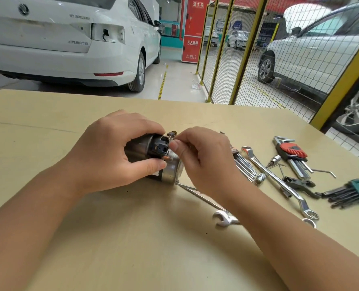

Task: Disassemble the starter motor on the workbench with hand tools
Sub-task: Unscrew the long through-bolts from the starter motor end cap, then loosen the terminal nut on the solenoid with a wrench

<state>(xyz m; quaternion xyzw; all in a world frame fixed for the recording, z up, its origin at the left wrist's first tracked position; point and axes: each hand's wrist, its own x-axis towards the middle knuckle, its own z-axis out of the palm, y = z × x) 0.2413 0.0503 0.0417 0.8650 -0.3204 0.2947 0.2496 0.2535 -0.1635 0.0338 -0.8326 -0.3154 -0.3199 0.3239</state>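
Observation:
The starter motor (153, 156) lies on its side in the middle of the workbench (48, 122), a dark metal cylinder with a black plastic brush holder and copper parts at its exposed end. My left hand (111, 152) grips the motor body from the left, fingers over the top and thumb underneath. My right hand (199, 158) is at the exposed end, its thumb and fingertips pinching a small part of the brush assembly (171, 136). What exactly the fingers pinch is partly hidden.
Tools lie to the right: an open-end wrench (223, 219), a long ring spanner (279, 181), a red-handled hex key set (294, 152), a teal hex key set (357, 192), sockets and bits (260, 178). A yellow mesh fence and parked cars stand beyond the bench.

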